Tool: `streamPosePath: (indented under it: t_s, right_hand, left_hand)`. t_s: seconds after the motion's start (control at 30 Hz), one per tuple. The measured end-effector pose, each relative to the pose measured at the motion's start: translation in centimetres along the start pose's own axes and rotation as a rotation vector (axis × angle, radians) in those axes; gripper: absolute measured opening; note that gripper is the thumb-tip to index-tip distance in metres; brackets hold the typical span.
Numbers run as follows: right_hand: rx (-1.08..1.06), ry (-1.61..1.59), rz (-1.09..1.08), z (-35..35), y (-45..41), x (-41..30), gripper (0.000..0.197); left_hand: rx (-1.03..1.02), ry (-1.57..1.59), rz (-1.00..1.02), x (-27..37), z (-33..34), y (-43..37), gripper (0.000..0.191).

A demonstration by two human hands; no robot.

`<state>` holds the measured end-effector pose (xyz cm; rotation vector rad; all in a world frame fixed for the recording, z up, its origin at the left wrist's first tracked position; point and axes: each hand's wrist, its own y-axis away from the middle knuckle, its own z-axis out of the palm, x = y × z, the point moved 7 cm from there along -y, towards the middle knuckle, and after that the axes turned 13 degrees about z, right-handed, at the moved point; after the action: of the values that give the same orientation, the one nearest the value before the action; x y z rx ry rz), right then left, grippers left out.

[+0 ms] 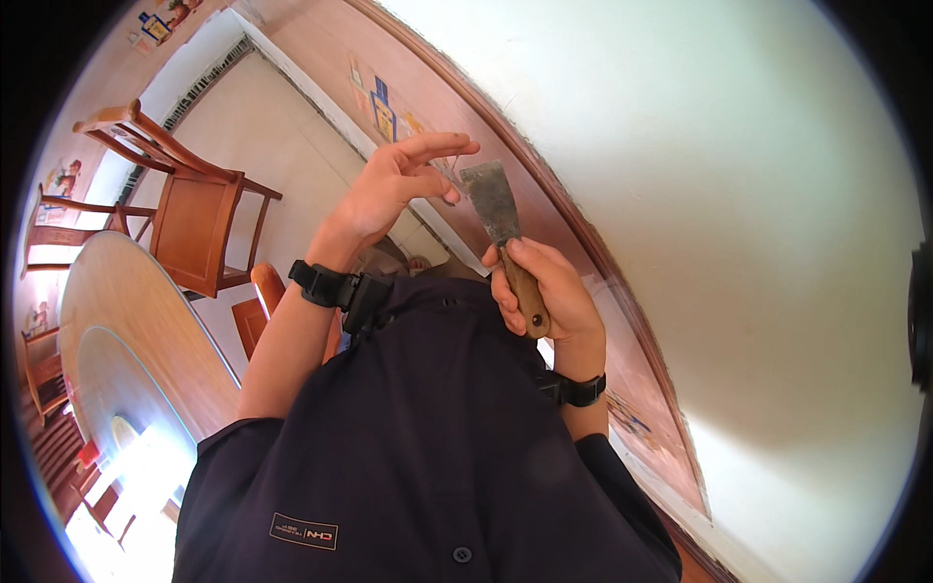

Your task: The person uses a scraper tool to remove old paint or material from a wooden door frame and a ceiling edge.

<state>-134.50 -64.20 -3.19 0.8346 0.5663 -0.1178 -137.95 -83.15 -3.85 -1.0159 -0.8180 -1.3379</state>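
Observation:
A putty knife (494, 200) with a worn, stained metal blade and a wooden handle is upright in the grip of my right hand (554, 288). My right thumb lies along the top of the handle, near the blade. Close to the blade's upper left corner is my left hand (408, 175), empty, its fingers stretched out and the thumb apart from them. A small gap separates its fingertips from the blade. Beyond both hands stands a wall with a pink patterned lower panel (466, 95), a brown trim strip (576, 211) and a plain white upper part (692, 182).
To the left stands a round wooden table (175, 313) with a glass turntable (109, 372) on it. A wooden chair (197, 226) is beside it, and more chairs line the far side. Pale floor tiles (270, 124) run along the wall's base.

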Motion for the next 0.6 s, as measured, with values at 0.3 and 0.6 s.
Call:
streamPosePath:
  t_s: [0.3,0.6]
  right_hand:
    - [-0.089,-0.14,0.08,0.2,-1.0,0.7,0.033]
    - [-0.152,-0.158,0.053,0.7,-0.3,0.4,0.033]
  left_hand:
    - [-0.051,-0.015,0.013,0.7,0.9,0.2,0.049]
    - [-0.068,-0.005,-0.017,0.2,0.9,0.2,0.048]
